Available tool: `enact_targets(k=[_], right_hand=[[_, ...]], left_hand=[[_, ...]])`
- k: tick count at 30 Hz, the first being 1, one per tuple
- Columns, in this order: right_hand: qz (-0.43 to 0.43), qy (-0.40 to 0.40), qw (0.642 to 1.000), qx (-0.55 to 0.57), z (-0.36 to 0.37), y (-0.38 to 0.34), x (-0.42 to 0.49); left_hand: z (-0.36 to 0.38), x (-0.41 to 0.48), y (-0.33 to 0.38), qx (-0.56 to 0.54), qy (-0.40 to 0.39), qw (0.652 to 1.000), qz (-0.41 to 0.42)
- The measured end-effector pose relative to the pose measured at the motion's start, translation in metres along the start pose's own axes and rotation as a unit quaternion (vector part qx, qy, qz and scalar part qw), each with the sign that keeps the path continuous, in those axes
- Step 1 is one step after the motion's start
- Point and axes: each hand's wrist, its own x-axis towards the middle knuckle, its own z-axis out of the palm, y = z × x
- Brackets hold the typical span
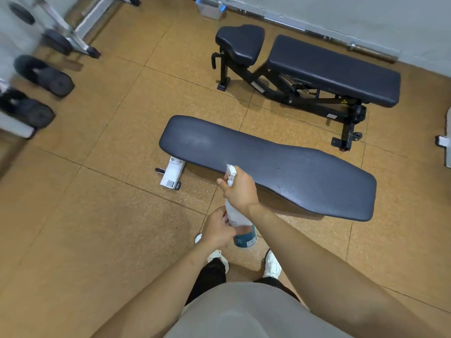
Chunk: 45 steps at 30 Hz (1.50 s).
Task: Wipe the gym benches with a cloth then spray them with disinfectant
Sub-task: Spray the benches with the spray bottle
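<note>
Standing over the flat bench (268,164): long dark pad, lying low across the cork-coloured floor (97,191), near edge just beyond the hands. Behind it, well apart and close to the wall, the adjustable bench (334,69), with separate seat and back pads. No cloth to be seen anywhere, so probably on to the disinfecting step.

Held upright between body and flat bench, just short of the pad's near edge: the spray bottle (240,223), white plastic with a teal band at the base. Likely light, stiff enough not to buckle, smooth-walled and perhaps slippery if wet. Fill level not readable. Best taken at the neck, within a finger's reach of the trigger, with the lower body steadied by the other hand.

Gripped much that way: right hand (240,191) wrapped round the neck just under the trigger head (230,173), fingers curled tight. Left hand (218,230) lower down, fingers and thumb closed on the bottle's body. Nozzle seemingly aimed toward the pad. Pad textured, looking firm and wipeable; mist likely to sit on it rather than soak in.
</note>
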Motion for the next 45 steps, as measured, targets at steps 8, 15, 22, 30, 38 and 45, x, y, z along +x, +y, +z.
enact_targets(k=[8, 15, 22, 30, 38, 45], right_hand=[[-0.007, -0.026, 0.999, 0.026, 0.034, -0.027, 0.013], [0.061, 0.010, 0.993, 0.096, -0.005, 0.018, -0.002], [0.202, 0.144, 0.951, 0.187, -0.081, 0.119, -0.028], [0.296, 0.267, 0.862, 0.312, -0.152, 0.206, -0.065], [0.282, 0.245, 0.872, 0.317, -0.130, 0.173, -0.055], [0.270, 0.211, 0.895, 0.285, -0.027, 0.061, 0.002]], left_hand=[[-0.043, -0.015, 0.012, 0.044, 0.022, 0.999, 0.001], [-0.001, -0.021, 0.018, 0.122, -0.017, 0.992, 0.000], [0.088, -0.014, 0.031, 0.209, -0.075, 0.975, 0.027], [0.177, -0.014, 0.052, 0.271, -0.162, 0.948, 0.043], [0.133, -0.004, 0.052, 0.269, -0.184, 0.945, 0.028], [-0.016, 0.013, 0.044, 0.240, -0.137, 0.960, 0.044]])
